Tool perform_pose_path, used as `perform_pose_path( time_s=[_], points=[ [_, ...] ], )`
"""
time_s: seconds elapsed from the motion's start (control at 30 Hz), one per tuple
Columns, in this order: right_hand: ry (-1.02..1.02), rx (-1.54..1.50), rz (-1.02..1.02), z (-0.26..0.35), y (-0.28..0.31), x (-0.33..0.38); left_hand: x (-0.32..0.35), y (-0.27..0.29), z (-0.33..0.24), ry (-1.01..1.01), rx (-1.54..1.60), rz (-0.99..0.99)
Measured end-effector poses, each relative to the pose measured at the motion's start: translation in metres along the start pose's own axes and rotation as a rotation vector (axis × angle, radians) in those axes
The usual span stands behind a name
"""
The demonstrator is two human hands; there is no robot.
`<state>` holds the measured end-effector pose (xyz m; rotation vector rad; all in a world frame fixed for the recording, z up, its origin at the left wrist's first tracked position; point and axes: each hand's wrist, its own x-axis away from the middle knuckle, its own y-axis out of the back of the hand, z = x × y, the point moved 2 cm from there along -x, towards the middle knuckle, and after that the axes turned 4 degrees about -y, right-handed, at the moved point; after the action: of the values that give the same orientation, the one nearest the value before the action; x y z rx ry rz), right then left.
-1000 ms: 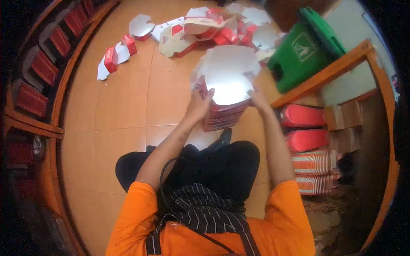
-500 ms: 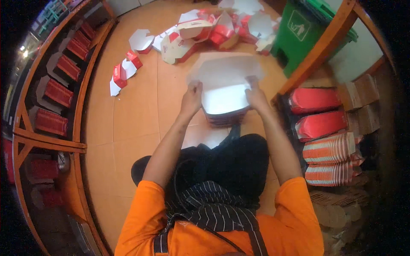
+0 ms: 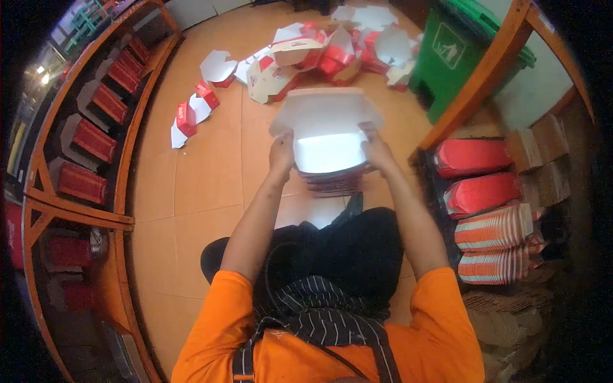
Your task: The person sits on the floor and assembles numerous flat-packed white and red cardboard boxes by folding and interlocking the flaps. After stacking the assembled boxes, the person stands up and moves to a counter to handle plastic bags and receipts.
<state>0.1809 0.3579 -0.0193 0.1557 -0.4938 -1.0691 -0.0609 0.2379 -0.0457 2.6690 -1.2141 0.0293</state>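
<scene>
In front of my folded legs, a stack of nested paper food boxes (image 3: 329,153) is between my two hands. The top box has a bright white inside, and its wide lid flap is raised on the far side. My left hand (image 3: 281,153) is closed on the left wall of the stack, and my right hand (image 3: 377,147) grips the right wall with the thumb inside. Dark red edges of the lower boxes show beneath, on the near side.
Loose red and white boxes (image 3: 338,54) lie in a heap on the tiled floor (image 3: 185,236) ahead. A green bin (image 3: 447,57) stands far right. Red stacks (image 3: 472,156) and orange-striped stacks (image 3: 491,230) fill the right shelf; a wooden rack (image 3: 124,185) with red boxes lines the left.
My hands and the box stack have shifted slightly left and a little nearer. The lid flap, blurred before, is sharper now. The whole view has turned slightly.
</scene>
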Motion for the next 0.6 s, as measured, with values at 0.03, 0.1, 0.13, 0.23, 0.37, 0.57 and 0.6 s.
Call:
perform_pose_path(
  time_s=[0.03, 0.1, 0.13, 0.23, 0.37, 0.57, 0.6],
  points=[
    [0.033, -0.017, 0.008, 0.007, -0.010, 0.005, -0.004, 0.013, 0.001, 0.013, -0.005, -0.016],
    [0.156, -0.003, 0.003, 0.004, -0.023, -0.010, -0.012, 0.023, -0.014, 0.015, 0.056, -0.029],
    [0.194, -0.001, 0.020, 0.005, -0.031, -0.017, -0.004, 0.031, -0.024, 0.016, 0.116, -0.039],
    [0.100, -0.161, 0.334, 0.044, -0.060, 0.017, -0.002, 0.086, 0.006, -0.026, 0.125, -0.089],
    [-0.082, -0.216, 0.694, 0.019, -0.031, -0.030, -0.005, 0.112, 0.033, -0.107, 0.001, -0.196],
    [0.269, 0.017, 0.025, 0.040, -0.027, -0.206, 0.041, 0.106, 0.037, 0.021, 0.242, -0.231],
    [0.504, 0.252, -0.112, 0.061, -0.033, -0.242, 0.046, 0.109, 0.055, 0.112, 0.243, -0.235]
  ],
)
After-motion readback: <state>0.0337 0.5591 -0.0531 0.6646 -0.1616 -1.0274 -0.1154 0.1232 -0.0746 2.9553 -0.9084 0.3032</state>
